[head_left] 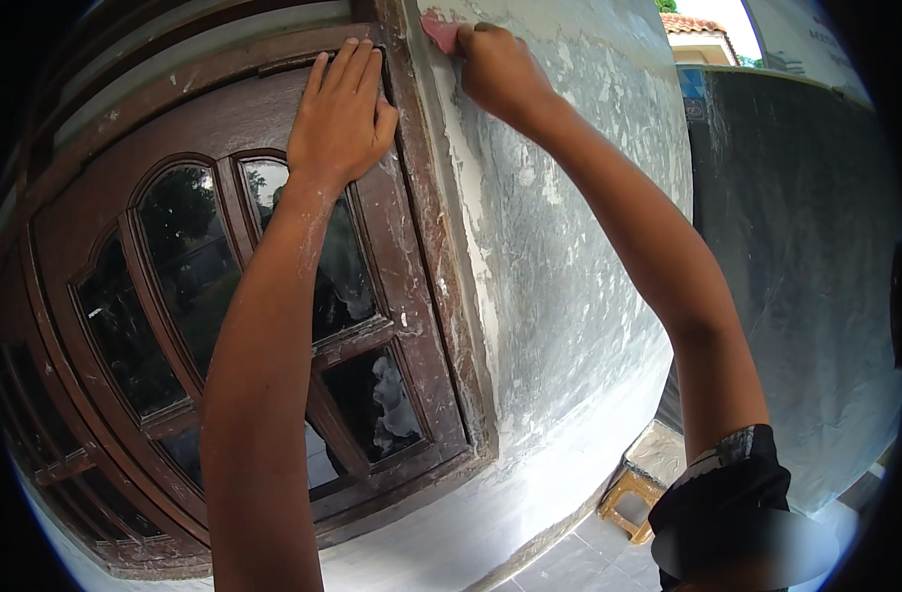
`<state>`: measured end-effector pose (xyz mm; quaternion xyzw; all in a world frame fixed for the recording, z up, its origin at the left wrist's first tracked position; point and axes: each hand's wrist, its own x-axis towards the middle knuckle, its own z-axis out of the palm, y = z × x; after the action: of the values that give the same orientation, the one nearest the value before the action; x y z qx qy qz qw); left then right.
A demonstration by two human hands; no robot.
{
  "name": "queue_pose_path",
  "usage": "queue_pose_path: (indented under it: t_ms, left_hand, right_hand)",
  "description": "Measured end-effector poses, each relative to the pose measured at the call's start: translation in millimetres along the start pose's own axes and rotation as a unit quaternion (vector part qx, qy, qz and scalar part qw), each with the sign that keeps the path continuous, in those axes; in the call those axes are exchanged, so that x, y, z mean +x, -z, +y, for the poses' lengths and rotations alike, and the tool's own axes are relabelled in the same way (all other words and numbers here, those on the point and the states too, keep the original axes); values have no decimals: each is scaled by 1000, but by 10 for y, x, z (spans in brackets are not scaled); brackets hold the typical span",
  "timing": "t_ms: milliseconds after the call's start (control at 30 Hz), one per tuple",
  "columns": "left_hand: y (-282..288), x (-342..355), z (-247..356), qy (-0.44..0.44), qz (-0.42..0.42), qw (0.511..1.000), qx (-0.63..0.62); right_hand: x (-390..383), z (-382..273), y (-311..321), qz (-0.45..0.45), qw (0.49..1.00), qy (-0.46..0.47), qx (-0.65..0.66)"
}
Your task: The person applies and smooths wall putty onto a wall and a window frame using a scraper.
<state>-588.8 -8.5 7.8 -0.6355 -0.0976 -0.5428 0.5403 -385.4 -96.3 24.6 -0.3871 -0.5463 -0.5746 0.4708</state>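
Currently, the right hand (505,81) grasps a pink scraper (439,33) at the grey wall (544,296), while the left hand (342,123), unclenched, rests flat against the brown window (186,247).

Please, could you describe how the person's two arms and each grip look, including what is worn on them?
The left grip and right grip are bare, without gloves. The left arm shows no sleeve in view and has whitish specks near the wrist. The right arm wears a black sleeve, ending above the elbow, with paler marks near its edge.
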Motion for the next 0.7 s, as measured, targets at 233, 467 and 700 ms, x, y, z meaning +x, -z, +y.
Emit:
queue_pose_path:
  t_ms: [233, 467, 700]
  left_hand:
    - [41, -10, -9, 4, -6, 1000, 7]
    - [6, -5, 23, 1, -3, 1000, -1]
    - [-7, 2, 48, -2, -5, 1000, 0]
  right_hand:
    - [-89, -316, 345, 29, 998, 23, 52]
    - [-162, -31, 28, -33, 999, -9, -25]
    - [-108, -149, 306, 24, 999, -27, 27]
